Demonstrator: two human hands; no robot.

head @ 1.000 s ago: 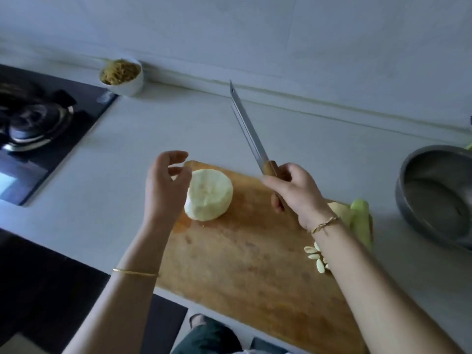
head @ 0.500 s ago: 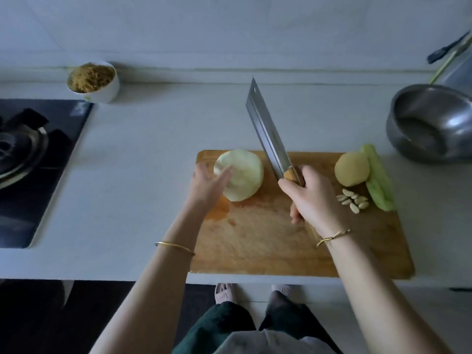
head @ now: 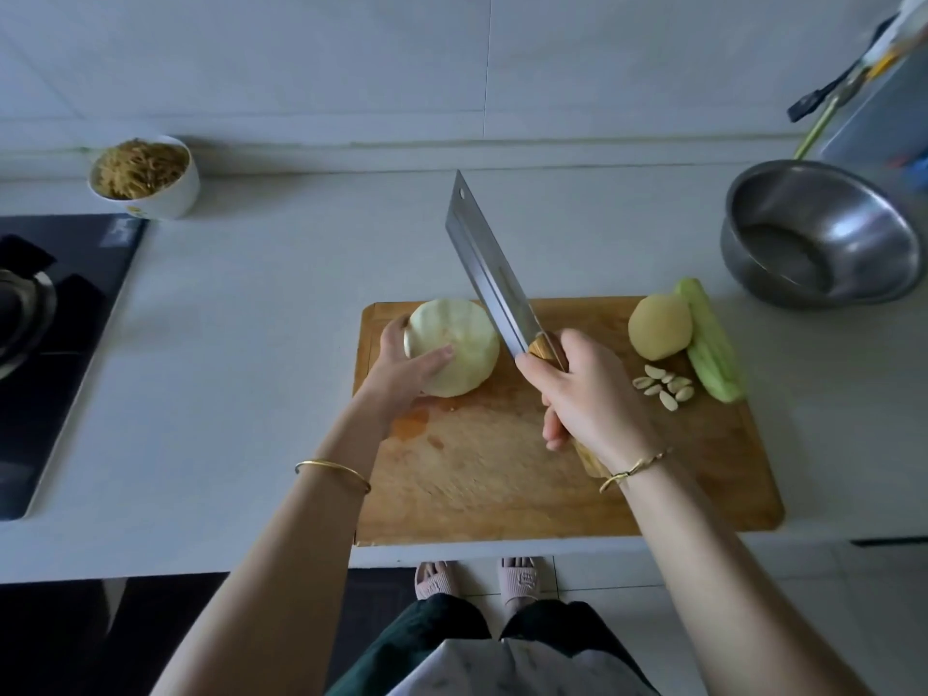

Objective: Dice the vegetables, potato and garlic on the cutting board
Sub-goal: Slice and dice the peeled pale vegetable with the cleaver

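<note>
Since half a second ago, the left hand [head: 401,361] has gone from touching the side of the pale round vegetable [head: 464,344] to gripping it. Its thumb now lies across the top and its fingers curl round the far left edge. The right hand [head: 585,394] stays wrapped tight round the wooden handle of the cleaver [head: 484,263]. The blade is lifted clear and slants toward the upper middle of the frame, just right of the vegetable.

That vegetable sits at the upper left corner of the cutting board [head: 502,474]. The potato [head: 659,326], garlic cloves [head: 665,384] and green vegetable [head: 713,344] wait whole at the board's upper right.

The step in hand looks like the first halving cut. A round body may roll, so the left hand should press it firmly down. The thumb lies near the likely cut line and is best drawn back, with fingertips tucked. The blade should come down upright through the middle, and the cut faces can then be laid flat before slicing. Whether the vegetable already rests on a flat face cannot be told.
</note>
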